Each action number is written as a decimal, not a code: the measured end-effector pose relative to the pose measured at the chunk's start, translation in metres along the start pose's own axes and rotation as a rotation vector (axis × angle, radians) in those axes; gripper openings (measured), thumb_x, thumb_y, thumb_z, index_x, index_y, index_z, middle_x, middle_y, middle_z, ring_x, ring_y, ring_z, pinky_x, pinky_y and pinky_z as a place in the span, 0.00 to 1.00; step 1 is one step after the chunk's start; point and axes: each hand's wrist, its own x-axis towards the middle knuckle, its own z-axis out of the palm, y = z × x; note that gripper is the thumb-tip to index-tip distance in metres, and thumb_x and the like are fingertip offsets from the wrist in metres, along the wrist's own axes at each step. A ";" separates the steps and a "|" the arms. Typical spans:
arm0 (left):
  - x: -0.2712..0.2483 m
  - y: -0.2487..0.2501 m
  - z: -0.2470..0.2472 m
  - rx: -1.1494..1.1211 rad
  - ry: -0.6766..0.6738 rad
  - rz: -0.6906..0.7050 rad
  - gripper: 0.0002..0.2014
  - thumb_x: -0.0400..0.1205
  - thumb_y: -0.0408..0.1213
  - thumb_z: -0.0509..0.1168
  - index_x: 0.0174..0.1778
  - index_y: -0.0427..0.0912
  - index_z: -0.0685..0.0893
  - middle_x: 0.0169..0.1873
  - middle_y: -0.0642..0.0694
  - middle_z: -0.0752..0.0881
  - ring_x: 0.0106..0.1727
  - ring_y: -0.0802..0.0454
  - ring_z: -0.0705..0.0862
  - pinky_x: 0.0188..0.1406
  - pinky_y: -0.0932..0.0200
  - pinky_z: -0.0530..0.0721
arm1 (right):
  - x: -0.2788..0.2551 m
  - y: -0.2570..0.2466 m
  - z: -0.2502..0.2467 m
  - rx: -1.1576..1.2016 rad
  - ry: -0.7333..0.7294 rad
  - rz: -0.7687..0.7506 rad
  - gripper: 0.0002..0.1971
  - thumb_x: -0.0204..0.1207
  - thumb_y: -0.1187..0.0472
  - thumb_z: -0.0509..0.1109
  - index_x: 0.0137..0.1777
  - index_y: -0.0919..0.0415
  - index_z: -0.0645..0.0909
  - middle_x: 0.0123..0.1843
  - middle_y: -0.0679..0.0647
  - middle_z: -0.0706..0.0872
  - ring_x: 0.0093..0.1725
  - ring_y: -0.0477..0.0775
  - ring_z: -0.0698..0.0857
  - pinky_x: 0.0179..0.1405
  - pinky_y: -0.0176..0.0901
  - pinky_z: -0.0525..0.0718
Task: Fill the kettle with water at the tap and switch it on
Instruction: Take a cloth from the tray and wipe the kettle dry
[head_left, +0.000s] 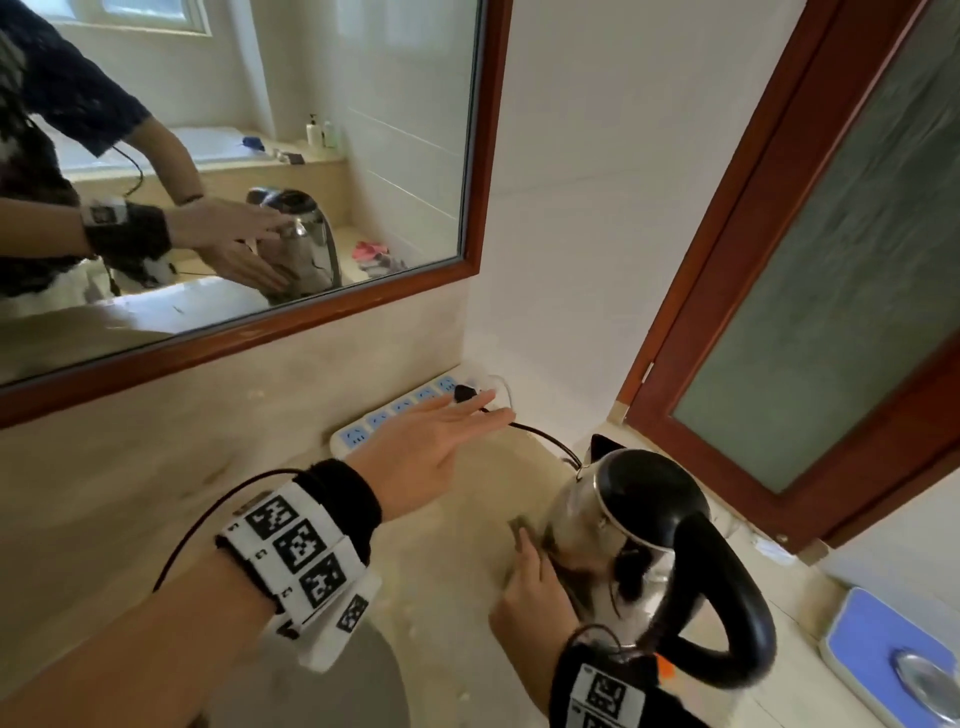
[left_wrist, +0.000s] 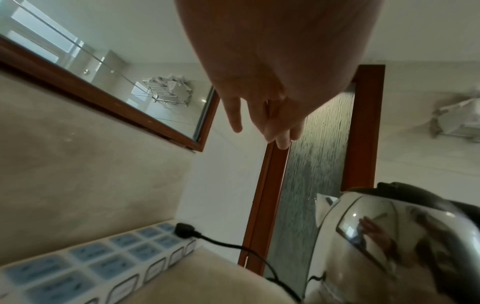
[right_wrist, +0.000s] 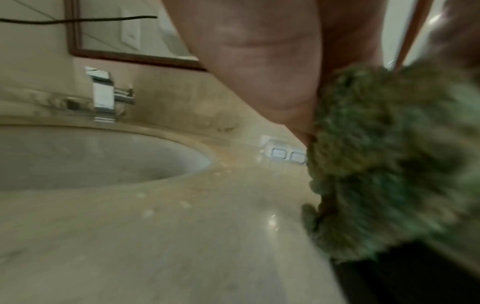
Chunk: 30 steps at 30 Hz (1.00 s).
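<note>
The steel kettle (head_left: 649, 499), with black lid and handle, stands on the beige counter (head_left: 441, 545) at the right, its body also in the left wrist view (left_wrist: 389, 236). My right hand (head_left: 530, 587) presses a green fuzzy cloth (right_wrist: 389, 154) against the kettle's left side, fingers lying fairly straight. My left hand (head_left: 467, 421) hovers flat and open, holding nothing, above the white power strip (head_left: 374, 423). A black plug (head_left: 464, 393) sits in the strip, and its cord (head_left: 545, 436) runs to the kettle's foot. The chrome tap (right_wrist: 103, 94) stands behind the sink (right_wrist: 91, 156), left of the kettle.
A wood-framed mirror (head_left: 483, 156) hangs above the counter and reflects both hands and the kettle. A brown door with frosted glass (head_left: 831, 260) stands right of the counter's end. A blue bathroom scale (head_left: 883, 649) lies on the floor below.
</note>
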 end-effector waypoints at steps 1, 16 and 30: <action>-0.004 -0.006 0.001 0.005 -0.007 -0.001 0.33 0.82 0.24 0.49 0.78 0.63 0.56 0.80 0.57 0.58 0.82 0.52 0.57 0.81 0.49 0.61 | -0.003 -0.002 0.010 0.045 -0.010 -0.002 0.16 0.55 0.65 0.58 0.22 0.67 0.88 0.33 0.66 0.91 0.39 0.61 0.92 0.32 0.49 0.91; 0.033 0.111 0.059 0.014 -0.050 0.333 0.31 0.81 0.58 0.55 0.79 0.56 0.55 0.81 0.54 0.45 0.81 0.65 0.40 0.78 0.70 0.34 | -0.066 0.186 -0.046 0.961 0.345 0.278 0.19 0.76 0.74 0.61 0.57 0.57 0.87 0.47 0.55 0.92 0.46 0.52 0.90 0.43 0.15 0.76; 0.047 0.127 0.059 0.217 -0.085 0.299 0.29 0.78 0.55 0.59 0.76 0.63 0.60 0.82 0.52 0.56 0.82 0.60 0.54 0.79 0.67 0.56 | -0.063 0.201 0.060 1.308 0.005 0.233 0.26 0.74 0.73 0.61 0.40 0.36 0.84 0.29 0.29 0.83 0.34 0.27 0.83 0.42 0.23 0.75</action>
